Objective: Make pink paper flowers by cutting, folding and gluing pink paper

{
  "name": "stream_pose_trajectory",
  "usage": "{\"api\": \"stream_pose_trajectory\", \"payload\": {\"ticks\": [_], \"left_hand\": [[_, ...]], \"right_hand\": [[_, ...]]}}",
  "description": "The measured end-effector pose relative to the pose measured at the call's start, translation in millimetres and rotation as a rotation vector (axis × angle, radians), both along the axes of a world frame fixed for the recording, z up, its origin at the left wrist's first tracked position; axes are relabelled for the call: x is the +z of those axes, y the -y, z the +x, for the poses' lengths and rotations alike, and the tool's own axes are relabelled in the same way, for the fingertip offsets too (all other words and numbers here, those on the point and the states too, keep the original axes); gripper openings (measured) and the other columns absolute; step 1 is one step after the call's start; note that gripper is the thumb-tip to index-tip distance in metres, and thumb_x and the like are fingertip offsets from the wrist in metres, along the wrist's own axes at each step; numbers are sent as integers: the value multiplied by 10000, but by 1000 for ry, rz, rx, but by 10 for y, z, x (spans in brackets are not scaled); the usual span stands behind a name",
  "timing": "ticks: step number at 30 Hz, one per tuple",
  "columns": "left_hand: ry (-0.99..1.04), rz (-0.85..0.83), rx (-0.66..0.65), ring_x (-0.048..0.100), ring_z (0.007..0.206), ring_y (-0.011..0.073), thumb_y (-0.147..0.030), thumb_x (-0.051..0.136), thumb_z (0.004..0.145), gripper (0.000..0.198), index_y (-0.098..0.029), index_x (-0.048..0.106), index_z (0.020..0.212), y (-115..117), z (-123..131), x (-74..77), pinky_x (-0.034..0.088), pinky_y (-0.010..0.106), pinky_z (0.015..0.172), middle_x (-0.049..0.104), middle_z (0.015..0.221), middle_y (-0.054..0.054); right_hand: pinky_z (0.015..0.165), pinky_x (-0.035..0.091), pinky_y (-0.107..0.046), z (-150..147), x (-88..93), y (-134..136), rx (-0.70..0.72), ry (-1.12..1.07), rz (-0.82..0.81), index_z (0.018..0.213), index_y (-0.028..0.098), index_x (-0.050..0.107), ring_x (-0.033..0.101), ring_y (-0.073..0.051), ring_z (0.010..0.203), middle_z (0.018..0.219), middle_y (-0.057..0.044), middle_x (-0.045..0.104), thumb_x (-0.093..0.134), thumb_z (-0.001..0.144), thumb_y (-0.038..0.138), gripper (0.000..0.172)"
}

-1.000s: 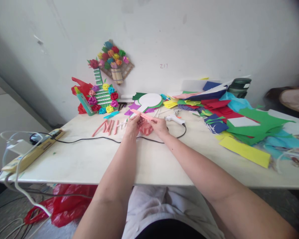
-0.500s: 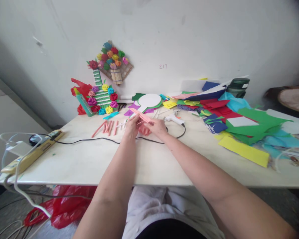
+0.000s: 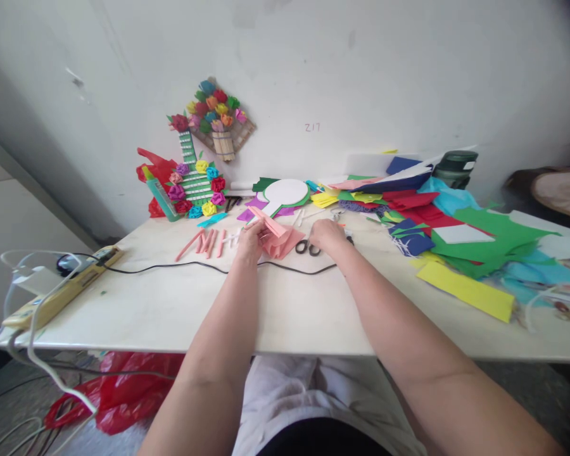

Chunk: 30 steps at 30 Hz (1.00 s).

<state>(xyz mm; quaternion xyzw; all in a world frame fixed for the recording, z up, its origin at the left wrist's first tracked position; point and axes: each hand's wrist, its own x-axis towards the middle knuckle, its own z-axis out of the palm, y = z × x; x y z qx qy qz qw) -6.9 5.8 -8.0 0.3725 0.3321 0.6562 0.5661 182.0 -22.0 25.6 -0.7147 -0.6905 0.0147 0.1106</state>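
Left of the scissors (image 3: 308,247), our left hand (image 3: 251,240) pinches pink paper (image 3: 274,227), likely securing folds; whether our right hand (image 3: 328,235) grips is unclear.

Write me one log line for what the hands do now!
left hand: holds folded pink paper strip | right hand: at scissors with black looped handles, grip unclear | between hands: loose pink paper

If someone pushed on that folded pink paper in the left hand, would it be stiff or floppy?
The folded pink paper may stay fairly stiff lengthwise, since it juts out nearly straight. It's probably light: the left hand alone holds it up. A firm push might crease it; the pink paper beneath looks rumpled.
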Motion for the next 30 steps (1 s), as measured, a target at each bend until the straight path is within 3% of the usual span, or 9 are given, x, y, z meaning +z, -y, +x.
{"api": "stream_pose_trajectory", "payload": {"ticks": [10,18,23,30], "left_hand": [[-12,-74,-17,633,596,158,-256,661,682,176,-128,581,771,55,11,48,520,289,633,609,587,33],[8,-51,-64,653,699,186,-287,656,692,194,-139,561,775,42,37,16,509,322,709,642,670,56],[31,-51,-76,639,688,178,-266,640,707,157,-137,571,764,26,39,3,496,322,711,641,670,54],[50,-23,-116,626,729,150,-269,630,722,145,-160,575,799,-3,2,-48,467,302,706,648,751,35]], "right_hand": [[743,448,-318,-166,25,85,17,56,-98,1017,113,662,602,-272,979,1034,-183,650,565,692,213,354],[767,439,-317,-281,-31,104,56,75,-68,1020,132,657,595,-253,992,1018,-173,653,574,699,200,338],[803,428,-310,-214,-11,108,27,39,-66,1051,137,645,590,-252,1016,1039,-179,643,581,699,172,360],[713,452,-294,-17,1,7,-34,-43,-33,1005,135,661,610,-270,967,992,-171,663,591,662,224,361]]}}
